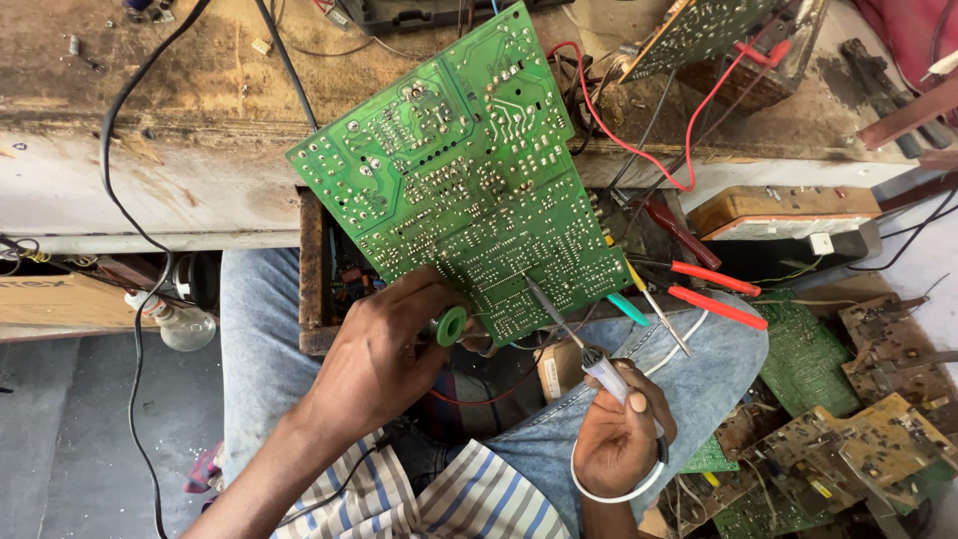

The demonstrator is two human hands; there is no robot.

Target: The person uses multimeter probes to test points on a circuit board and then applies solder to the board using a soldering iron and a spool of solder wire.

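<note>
Over our lap, our left hand (384, 349) grips the green solder spool (451, 325) under the tilted circuit board (469, 170) while our right hand (619, 439) clasps the soldering iron (574, 334), whose tip should stay steady on one joint.

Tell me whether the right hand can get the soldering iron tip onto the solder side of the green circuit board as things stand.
Probably yes: the right hand holds the soldering iron, its tip already at the green circuit board's bare lower edge. The left hand sits off to the side.
</note>
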